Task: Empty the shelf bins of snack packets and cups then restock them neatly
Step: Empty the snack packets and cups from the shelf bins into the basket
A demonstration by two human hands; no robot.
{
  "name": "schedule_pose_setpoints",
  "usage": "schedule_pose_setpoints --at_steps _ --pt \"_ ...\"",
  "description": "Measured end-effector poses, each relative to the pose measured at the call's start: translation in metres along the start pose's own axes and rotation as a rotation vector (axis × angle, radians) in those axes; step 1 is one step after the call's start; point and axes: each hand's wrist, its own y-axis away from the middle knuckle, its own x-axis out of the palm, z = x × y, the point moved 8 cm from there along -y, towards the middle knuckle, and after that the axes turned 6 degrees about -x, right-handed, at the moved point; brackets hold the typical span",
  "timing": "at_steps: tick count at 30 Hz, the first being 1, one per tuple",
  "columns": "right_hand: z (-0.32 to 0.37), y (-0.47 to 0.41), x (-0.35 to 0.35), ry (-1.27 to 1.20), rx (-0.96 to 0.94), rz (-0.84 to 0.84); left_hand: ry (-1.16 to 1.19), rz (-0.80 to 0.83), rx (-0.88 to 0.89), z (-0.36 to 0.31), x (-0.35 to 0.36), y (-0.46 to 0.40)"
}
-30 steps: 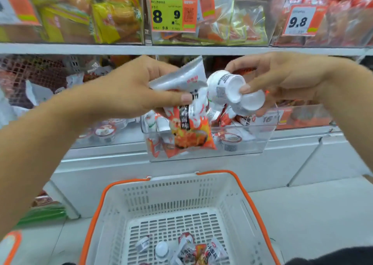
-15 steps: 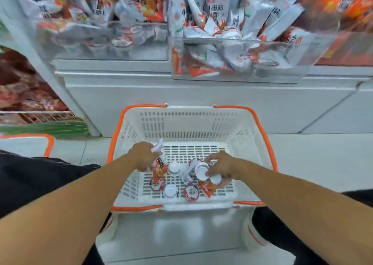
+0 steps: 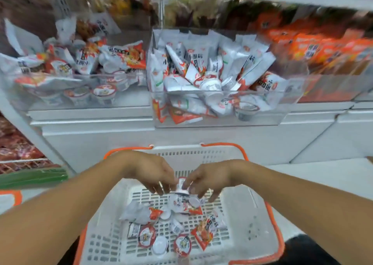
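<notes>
Open-topped basket (image 3: 250, 220): bare floor along its near edge and right side; packets (image 3: 141, 214) and cups (image 3: 182, 244) crowd the middle. Both hands (image 3: 153, 172) fill the far end. Right bin (image 3: 220, 121) is heaped above its rim; left bin (image 3: 80, 105) likewise.

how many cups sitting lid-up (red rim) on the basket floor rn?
2. One red-rimmed cup at near left of the basket floor, another to its right, with an upturned white cup between. More may be hidden under the packets and both hands.
</notes>
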Motion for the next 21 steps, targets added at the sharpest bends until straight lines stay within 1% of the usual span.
schedule_pose_setpoints --at_steps 2,3,4,5,6,7,9,10,11,12,13,14,16,18,21 --pt "0.036 0.062 -0.017 0.191 0.001 0.186 -0.089 0.265 0.036 -0.041 0.000 0.049" --pt "0.053 0.094 -0.029 0.249 -0.016 0.217 -0.115 0.362 0.088 -0.063 -0.003 0.080" --pt "0.072 0.124 -0.044 0.266 -0.056 0.197 -0.117 0.392 0.164 -0.086 -0.013 0.109" --pt "0.092 0.152 -0.061 0.250 -0.113 0.141 -0.107 0.337 0.262 -0.111 -0.027 0.135" --pt "0.110 0.175 -0.082 0.214 -0.174 0.044 -0.087 0.201 0.368 -0.136 -0.047 0.157" --pt "0.126 0.193 -0.107 0.182 -0.238 -0.102 -0.079 -0.017 0.452 -0.157 -0.073 0.172" --pt "0.144 0.213 -0.166 0.196 -0.342 -0.485 -0.131 -0.579 0.526 -0.190 -0.133 0.190" --pt "0.147 0.216 -0.192 0.244 -0.359 -0.679 -0.235 -0.803 0.485 -0.199 -0.156 0.190" --pt "0.146 0.215 -0.214 0.298 -0.344 -0.844 -0.416 -0.941 0.386 -0.206 -0.169 0.183" --pt "0.142 0.209 -0.230 0.360 -0.302 -0.967 -0.604 -0.972 0.263 -0.207 -0.179 0.162" --pt "0.138 0.199 -0.241 0.432 -0.247 -1.034 -0.746 -0.924 0.135 -0.202 -0.187 0.137" --pt "0.134 0.186 -0.247 0.506 -0.195 -1.045 -0.824 -0.859 0.038 -0.194 -0.194 0.114" --pt "0.128 0.155 -0.256 0.614 -0.105 -0.956 -0.900 -0.753 -0.098 -0.182 -0.205 0.082" --pt "0.123 0.132 -0.262 0.692 -0.025 -0.860 -0.958 -0.708 -0.209 -0.178 -0.210 0.070" --pt "0.121 0.113 -0.263 0.770 0.047 -0.775 -1.083 -0.687 -0.313 -0.181 -0.215 0.061"
